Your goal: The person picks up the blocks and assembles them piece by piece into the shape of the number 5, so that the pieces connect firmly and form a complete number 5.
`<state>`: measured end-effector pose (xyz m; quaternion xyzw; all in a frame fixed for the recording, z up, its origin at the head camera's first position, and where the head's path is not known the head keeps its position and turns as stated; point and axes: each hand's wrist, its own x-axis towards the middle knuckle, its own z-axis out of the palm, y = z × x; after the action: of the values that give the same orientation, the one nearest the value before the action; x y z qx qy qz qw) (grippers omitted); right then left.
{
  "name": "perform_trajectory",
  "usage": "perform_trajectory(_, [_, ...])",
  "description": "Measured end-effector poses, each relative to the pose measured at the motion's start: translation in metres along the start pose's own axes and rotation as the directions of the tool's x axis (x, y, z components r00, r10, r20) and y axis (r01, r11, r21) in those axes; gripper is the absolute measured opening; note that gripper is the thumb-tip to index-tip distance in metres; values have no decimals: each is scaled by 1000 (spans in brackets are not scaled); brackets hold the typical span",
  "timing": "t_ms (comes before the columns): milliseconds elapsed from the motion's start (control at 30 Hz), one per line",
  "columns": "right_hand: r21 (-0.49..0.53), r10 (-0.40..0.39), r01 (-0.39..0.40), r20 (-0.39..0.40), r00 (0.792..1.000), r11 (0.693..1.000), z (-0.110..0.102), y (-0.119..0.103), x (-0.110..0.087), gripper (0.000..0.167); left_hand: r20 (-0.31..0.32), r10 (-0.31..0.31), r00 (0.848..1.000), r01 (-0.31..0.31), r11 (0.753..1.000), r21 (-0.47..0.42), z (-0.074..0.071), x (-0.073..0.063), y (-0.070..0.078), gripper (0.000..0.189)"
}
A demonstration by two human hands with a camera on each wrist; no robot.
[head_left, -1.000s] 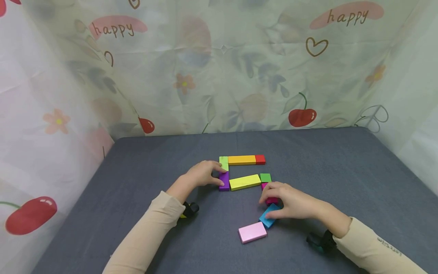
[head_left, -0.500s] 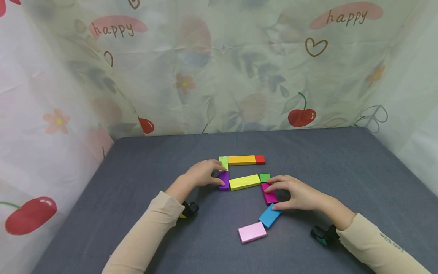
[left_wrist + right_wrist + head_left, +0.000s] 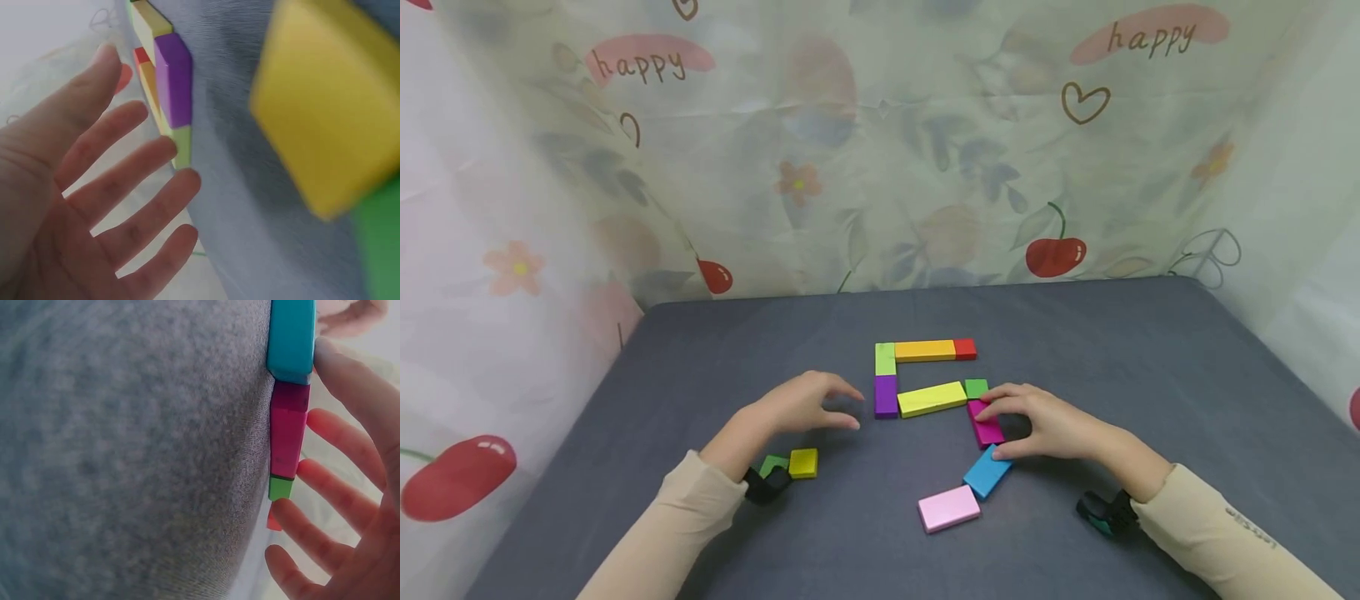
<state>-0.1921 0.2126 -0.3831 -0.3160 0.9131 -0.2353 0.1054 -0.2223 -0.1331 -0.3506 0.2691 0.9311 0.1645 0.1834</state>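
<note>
In the head view my left hand hovers left of the purple block, apart from it, fingers spread and holding nothing. My right hand lies over the magenta block and blue block. Its fingertips touch the magenta one, and the thumb rests at the blue one's upper end. Above the purple block sits a lime block, joined to an orange block and a red block. A tilted yellow block reaches to a green block. The pink block adjoins the blue one.
A small yellow block and another green block lie beside my left wrist, the green partly covered by the black wrist camera. Dark cloth covers the table. A printed curtain hangs behind it.
My left hand has left the purple and lime blocks and moved left, uncovering the small yellow and green blocks. My right hand shifted up from the blue block towards the magenta one, then stayed.
</note>
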Motion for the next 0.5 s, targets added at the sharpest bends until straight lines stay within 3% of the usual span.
perform_trajectory(100, [2,17,-17,6,1000,1000,0,-1,0,44,20,-7,1000,8,999,-48,3,-15,-8,41])
perform_trajectory(233, [5,26,-26,11,1000,1000,0,-1,0,44,28,28,999,-25,993,-116,8,-31,-19,39])
perform_trajectory(500, [6,15,-15,12,1000,1000,-1,-1,0,43,3,89,996,-87,982,-168,14,-51,-35,40])
